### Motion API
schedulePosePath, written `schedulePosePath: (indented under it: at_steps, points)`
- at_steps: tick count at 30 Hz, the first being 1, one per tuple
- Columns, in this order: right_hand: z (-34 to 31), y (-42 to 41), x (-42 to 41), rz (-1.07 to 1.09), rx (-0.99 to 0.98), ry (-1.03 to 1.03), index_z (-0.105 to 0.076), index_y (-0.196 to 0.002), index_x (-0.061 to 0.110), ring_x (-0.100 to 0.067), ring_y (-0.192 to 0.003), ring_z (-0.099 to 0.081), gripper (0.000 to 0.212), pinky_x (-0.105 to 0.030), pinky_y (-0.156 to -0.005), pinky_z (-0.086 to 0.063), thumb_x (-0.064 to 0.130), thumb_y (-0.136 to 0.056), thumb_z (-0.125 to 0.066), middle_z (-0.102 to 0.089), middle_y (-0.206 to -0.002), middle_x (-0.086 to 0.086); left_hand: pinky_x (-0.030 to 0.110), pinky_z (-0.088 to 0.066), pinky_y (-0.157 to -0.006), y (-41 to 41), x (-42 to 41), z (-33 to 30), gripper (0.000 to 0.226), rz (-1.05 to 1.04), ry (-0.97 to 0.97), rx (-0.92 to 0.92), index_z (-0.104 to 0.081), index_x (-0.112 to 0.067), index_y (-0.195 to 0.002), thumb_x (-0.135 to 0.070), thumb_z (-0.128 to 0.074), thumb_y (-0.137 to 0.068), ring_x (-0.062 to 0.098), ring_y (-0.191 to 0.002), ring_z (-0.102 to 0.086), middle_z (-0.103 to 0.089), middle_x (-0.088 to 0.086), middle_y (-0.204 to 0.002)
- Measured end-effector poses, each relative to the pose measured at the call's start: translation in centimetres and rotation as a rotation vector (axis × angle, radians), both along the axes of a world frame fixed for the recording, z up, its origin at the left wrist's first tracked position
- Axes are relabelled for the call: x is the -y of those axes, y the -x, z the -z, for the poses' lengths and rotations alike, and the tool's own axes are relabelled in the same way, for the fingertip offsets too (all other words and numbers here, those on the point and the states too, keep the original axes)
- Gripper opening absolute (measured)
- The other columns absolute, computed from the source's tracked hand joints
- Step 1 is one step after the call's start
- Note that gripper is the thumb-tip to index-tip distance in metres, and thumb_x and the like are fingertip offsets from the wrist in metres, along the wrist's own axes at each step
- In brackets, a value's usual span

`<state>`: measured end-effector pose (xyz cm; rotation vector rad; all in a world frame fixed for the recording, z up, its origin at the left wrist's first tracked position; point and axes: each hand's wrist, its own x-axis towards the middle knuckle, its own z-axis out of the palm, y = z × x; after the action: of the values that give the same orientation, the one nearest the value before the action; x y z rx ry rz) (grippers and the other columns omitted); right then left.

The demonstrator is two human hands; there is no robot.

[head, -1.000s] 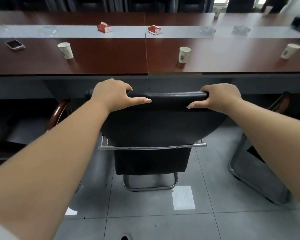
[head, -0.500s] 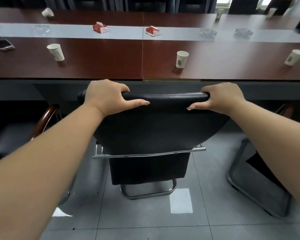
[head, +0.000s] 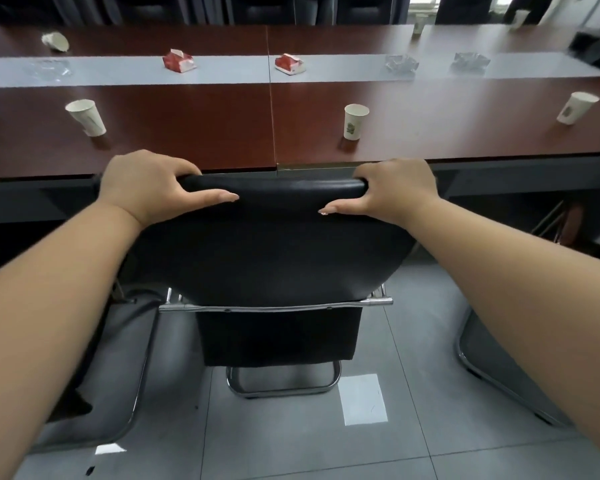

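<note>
We have pushed the chair (head: 274,247) forward; its top edge now meets the desk (head: 187,133) edge just beyond our fingers (head: 187,170). Our left hand (head: 146,183) and right hand (head: 395,188) grip that edge, fingers curled over it. It looks nearly tucked in.

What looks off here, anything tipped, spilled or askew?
The far-left paper cup on the table lies tipped on its side and looks crumpled, while the three nearer cups stand upright. No spill shows. The gripped chair looks intact.
</note>
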<state>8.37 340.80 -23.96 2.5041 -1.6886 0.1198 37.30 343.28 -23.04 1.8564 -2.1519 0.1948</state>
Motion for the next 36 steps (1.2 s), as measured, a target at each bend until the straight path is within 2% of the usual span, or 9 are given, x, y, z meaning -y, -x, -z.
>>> schedulePosePath:
  at_steps: [3, 7, 9, 15, 20, 24, 29, 32, 36]
  points:
    - [0.3, 1.7, 0.0, 0.027, -0.008, -0.015, -0.037, -0.059, 0.021, -0.022, -0.065, -0.048, 0.066, -0.023, -0.05, -0.025, 0.086, -0.047, -0.027, -0.04, -0.054, 0.007, 0.025, -0.033, -0.059, 1.5, -0.1, 1.5, 0.097, 0.059, 0.079, 0.034, -0.069, -0.023, -0.076, -0.097, -0.016, -0.041, 0.028, -0.074, -0.063, -0.066, 0.004, -0.065]
    - [0.2, 2.7, 0.4, 0.053, 0.028, -0.065, -0.036, -0.06, 0.026, -0.023, -0.068, -0.046, 0.056, -0.022, -0.05, -0.025, 0.081, -0.051, -0.035, -0.039, -0.056, 0.006, 0.019, -0.023, -0.049, 2.6, 0.4, 1.6, 0.093, 0.046, 0.086, 0.057, -0.07, -0.022, -0.083, -0.091, -0.017, -0.049, 0.019, -0.064, -0.053, -0.051, -0.006, -0.055]
    - [0.2, 2.7, 0.7, 0.053, 0.048, -0.048, -0.031, -0.059, 0.027, -0.022, -0.069, -0.045, 0.056, -0.02, -0.05, -0.024, 0.082, -0.05, -0.034, -0.037, -0.056, 0.006, 0.017, -0.023, -0.049, 2.5, 0.7, 1.6, 0.096, 0.056, 0.097, 0.07, -0.071, -0.021, -0.085, -0.091, -0.017, -0.049, 0.021, -0.066, -0.058, -0.052, -0.005, -0.057]
    - [0.9, 2.9, -0.4, 0.073, 0.087, 0.006, -0.046, -0.074, 0.022, -0.023, -0.069, -0.045, 0.068, -0.026, -0.051, -0.025, 0.083, -0.048, -0.033, -0.041, -0.059, 0.005, 0.018, -0.028, -0.05, 2.7, -0.1, 2.1, 0.094, 0.077, 0.113, 0.08, -0.07, -0.02, -0.079, -0.092, -0.017, -0.05, 0.024, -0.069, -0.062, -0.065, 0.002, -0.064]
    - [1.6, 2.9, -1.8, 0.073, 0.131, 0.093, -0.062, -0.085, 0.016, -0.027, -0.084, -0.058, 0.085, -0.035, -0.075, -0.041, 0.086, -0.051, -0.028, -0.065, -0.085, -0.004, 0.021, -0.035, -0.055, 2.9, -1.3, 1.8, 0.085, 0.053, 0.018, 0.053, -0.068, -0.022, -0.085, -0.093, -0.033, -0.055, 0.022, -0.078, -0.062, -0.067, 0.0, -0.075]
    - [1.1, 2.6, -3.0, 0.196, 0.135, -0.072, -0.062, -0.106, 0.026, -0.027, -0.104, -0.056, 0.087, -0.046, -0.097, -0.039, 0.087, -0.052, -0.031, -0.066, -0.107, -0.002, 0.027, -0.037, -0.056, 3.0, -2.3, 2.0, 0.081, 0.029, 0.018, 0.053, -0.066, -0.017, -0.081, -0.086, -0.029, -0.059, 0.021, -0.072, -0.06, -0.065, -0.001, -0.073]
    - [1.7, 2.1, -4.8, 0.22, 0.321, -0.047, -0.055, -0.124, 0.027, -0.022, -0.125, -0.044, 0.067, -0.042, -0.112, -0.018, 0.069, -0.073, -0.053, -0.058, -0.128, 0.001, 0.033, -0.037, -0.078, 3.4, -3.4, 2.4, 0.079, -0.029, 0.066, 0.026, -0.066, -0.018, -0.104, -0.081, -0.035, -0.069, 0.021, -0.091, -0.062, -0.069, -0.001, -0.095]
    - [1.7, 1.8, -6.0, 0.239, 0.412, -0.114, -0.044, -0.136, 0.022, -0.02, -0.14, -0.023, 0.066, -0.042, -0.116, -0.002, 0.055, -0.081, -0.059, -0.042, -0.144, -0.001, 0.035, -0.037, -0.084, 3.6, -3.7, 2.2, 0.068, -0.032, 0.032, -0.016, -0.065, -0.018, -0.11, -0.073, -0.037, -0.08, 0.024, -0.098, -0.06, -0.068, 0.002, -0.102]
    - [0.6, 1.3, -7.3, 0.278, 0.805, -0.232, -0.047, -0.136, 0.021, -0.018, -0.145, -0.006, 0.05, -0.039, -0.117, -0.006, 0.028, -0.089, -0.062, -0.029, -0.152, -0.002, 0.042, -0.021, -0.11, 3.6, -4.1, 2.2, 0.054, -0.009, -0.036, -0.107, -0.054, -0.017, -0.129, -0.053, -0.036, -0.093, 0.024, -0.123, -0.047, -0.058, 0.005, -0.128]
